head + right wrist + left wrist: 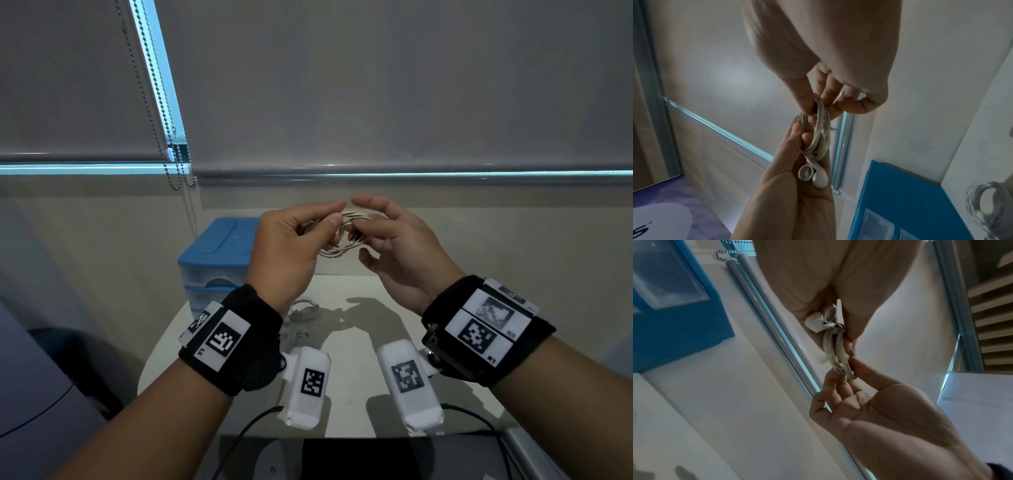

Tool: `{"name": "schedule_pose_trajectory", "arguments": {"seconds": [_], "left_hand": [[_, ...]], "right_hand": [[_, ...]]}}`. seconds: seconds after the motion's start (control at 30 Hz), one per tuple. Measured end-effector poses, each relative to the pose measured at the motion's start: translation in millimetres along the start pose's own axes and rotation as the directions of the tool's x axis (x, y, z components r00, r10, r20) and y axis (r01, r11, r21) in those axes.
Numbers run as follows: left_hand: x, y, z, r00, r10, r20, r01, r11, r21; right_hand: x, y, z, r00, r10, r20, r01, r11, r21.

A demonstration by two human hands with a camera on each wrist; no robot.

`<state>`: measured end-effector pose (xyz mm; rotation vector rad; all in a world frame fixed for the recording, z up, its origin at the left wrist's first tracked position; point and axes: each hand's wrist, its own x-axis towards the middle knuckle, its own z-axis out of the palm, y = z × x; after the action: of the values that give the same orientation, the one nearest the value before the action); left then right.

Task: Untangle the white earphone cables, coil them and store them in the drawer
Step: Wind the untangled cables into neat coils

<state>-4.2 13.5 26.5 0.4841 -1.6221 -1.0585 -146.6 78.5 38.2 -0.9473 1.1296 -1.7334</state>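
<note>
Both hands are raised above the white table (359, 346), holding one coiled white earphone cable (337, 246) between them. My left hand (337, 216) pinches the coil with thumb and fingers; the two earbuds (813, 175) lie in its palm. My right hand (358, 219) grips the coil's opposite side with thumb and fingertips, the index finger raised. In the left wrist view the coil (838, 353) runs from my left hand (838, 331) down to my right hand (844, 369). A second white earphone bundle (303, 308) lies on the table under my left wrist.
A blue drawer unit (219, 253) with clear drawer fronts stands at the table's back left, drawers closed. Behind the table are a wall, lowered roller blinds and a bead chain (171, 154). Black cables trail off the table's front edge.
</note>
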Motion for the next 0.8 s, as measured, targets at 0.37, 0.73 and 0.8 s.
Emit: {"name": "schedule_pose_trajectory", "arguments": {"seconds": [0.37,0.73,0.8], "left_hand": [[2,-4,2,0.995,-0.067,0.076,0.070,0.997,-0.039],[1,-29,9,0.945,-0.292,0.145,0.291,0.956,0.025],[1,-35,14,0.928,-0.340,0.153,0.337,0.940,0.044]], "right_hand": [[-1,-1,-15,0.982,0.112,0.152,-0.133,0.982,0.136],[6,8,-48,0.963,-0.002,0.270,0.146,0.844,-0.516],[11,13,-54,0.967,0.006,0.253,0.148,0.797,-0.586]]}}
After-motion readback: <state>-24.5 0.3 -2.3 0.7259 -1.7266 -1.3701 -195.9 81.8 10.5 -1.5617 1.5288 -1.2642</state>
